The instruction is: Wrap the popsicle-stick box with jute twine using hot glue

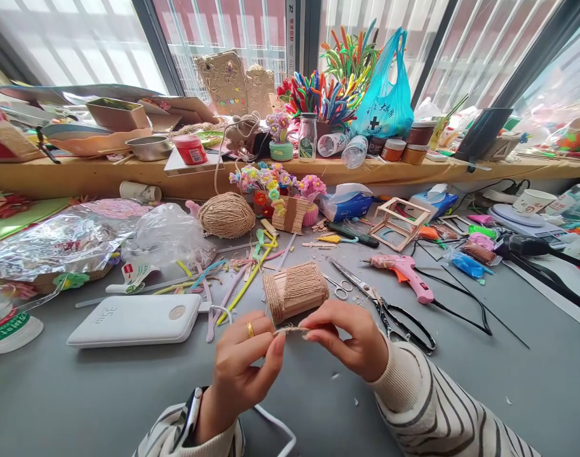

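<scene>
A short length of jute twine (292,330) is stretched between my two hands. My left hand (246,362) pinches one end between thumb and fingers, and my right hand (349,336) pinches the other. Just beyond them lies a small craft-stick frame (295,291), partly wrapped in twine, on its side on the grey table. Farther back, to the left, sits a large ball of jute twine (227,214). Large black-handled scissors (382,301) rest right of the wrapped frame, with small scissors (340,289) beside them.
A white power bank (134,322) with a cable lies left of my hands. To the right is a pink hot glue gun (406,273) with its black cord. Pipe cleaner flowers (270,181), a wooden stick frame (398,222) and plastic wrapping (166,235) stand farther back.
</scene>
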`<action>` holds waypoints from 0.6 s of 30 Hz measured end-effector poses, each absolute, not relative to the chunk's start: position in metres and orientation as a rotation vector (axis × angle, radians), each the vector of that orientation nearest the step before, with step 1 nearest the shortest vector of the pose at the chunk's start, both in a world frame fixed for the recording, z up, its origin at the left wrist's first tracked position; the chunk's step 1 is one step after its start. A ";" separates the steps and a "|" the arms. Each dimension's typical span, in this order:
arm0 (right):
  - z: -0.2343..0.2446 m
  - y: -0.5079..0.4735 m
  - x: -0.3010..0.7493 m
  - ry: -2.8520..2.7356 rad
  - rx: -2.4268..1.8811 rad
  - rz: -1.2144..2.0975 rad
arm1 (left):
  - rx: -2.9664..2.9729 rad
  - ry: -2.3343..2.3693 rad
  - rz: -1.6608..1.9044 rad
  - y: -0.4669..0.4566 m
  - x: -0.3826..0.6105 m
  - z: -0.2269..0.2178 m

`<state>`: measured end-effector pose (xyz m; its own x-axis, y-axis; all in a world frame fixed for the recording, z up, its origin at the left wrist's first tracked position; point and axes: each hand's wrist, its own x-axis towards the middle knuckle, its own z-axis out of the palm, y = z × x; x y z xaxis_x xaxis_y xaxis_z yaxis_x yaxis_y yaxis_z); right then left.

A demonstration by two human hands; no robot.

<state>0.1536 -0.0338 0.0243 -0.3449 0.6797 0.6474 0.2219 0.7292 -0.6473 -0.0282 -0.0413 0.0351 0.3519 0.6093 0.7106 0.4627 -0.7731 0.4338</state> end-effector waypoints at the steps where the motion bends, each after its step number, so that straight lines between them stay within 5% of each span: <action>1: 0.024 -0.034 0.153 -1.891 -0.701 0.563 | 2.440 0.988 1.395 -0.041 -0.028 0.033; 8: 0.022 -0.032 0.154 -1.859 -0.736 0.542 | 1.958 1.137 1.463 -0.039 -0.023 0.021; 18: 0.017 -0.028 0.163 -1.871 -0.873 0.226 | 2.236 1.276 1.359 -0.030 -0.020 0.025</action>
